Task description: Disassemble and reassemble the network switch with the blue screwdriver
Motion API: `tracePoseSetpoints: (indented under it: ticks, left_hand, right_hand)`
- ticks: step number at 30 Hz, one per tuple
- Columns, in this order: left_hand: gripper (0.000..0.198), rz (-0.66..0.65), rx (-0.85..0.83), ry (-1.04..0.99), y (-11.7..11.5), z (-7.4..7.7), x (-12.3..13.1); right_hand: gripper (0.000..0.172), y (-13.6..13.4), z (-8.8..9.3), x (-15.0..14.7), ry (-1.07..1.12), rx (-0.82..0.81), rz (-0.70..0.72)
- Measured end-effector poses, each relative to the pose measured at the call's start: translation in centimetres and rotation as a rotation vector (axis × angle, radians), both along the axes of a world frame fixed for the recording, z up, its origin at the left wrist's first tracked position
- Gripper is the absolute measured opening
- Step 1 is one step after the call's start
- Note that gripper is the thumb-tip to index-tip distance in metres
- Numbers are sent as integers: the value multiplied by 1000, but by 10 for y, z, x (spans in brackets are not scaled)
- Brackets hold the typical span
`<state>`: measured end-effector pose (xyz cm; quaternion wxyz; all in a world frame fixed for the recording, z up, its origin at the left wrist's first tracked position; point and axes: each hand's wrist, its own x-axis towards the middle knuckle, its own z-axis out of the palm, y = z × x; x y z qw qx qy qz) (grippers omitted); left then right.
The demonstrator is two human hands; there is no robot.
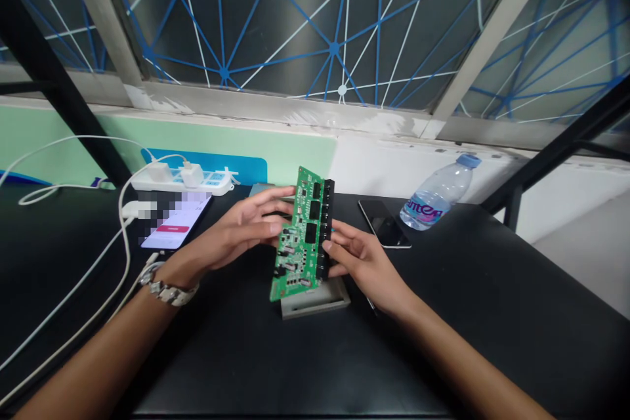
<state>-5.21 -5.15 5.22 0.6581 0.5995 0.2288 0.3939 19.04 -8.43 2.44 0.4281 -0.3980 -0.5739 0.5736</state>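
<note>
A green circuit board (300, 236) with black chips and a row of black ports along its right edge is held upright above the black table (492, 315). My left hand (246, 226) grips its left edge, fingers curled onto the board. My right hand (359, 259) pinches the port side with thumb and fingers. Under the board lies a grey plastic casing (315, 302). A metal watch (167, 289) is on my left wrist.
A lit phone (172, 220) lies at left, near a white power strip (182, 178) with chargers and white cables (88, 275). A dark phone (384, 223) and a lying plastic water bottle (438, 197) sit at right. Black frame bars rise on both sides.
</note>
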Motion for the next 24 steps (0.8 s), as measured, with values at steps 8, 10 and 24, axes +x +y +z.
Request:
tracePoseSetpoints:
  ticks: [8, 10, 24]
  left_hand:
    - [70, -6, 23, 34, -4, -13, 18]
    - [75, -21, -22, 19, -5, -18, 23]
    - [76, -28, -68, -85, -12, -25, 36]
  right_hand:
    - [52, -1, -8, -7, 24, -26, 50]
    - [55, -2, -12, -9, 23, -2, 44]
    - [62, -10, -12, -14, -19, 143, 106]
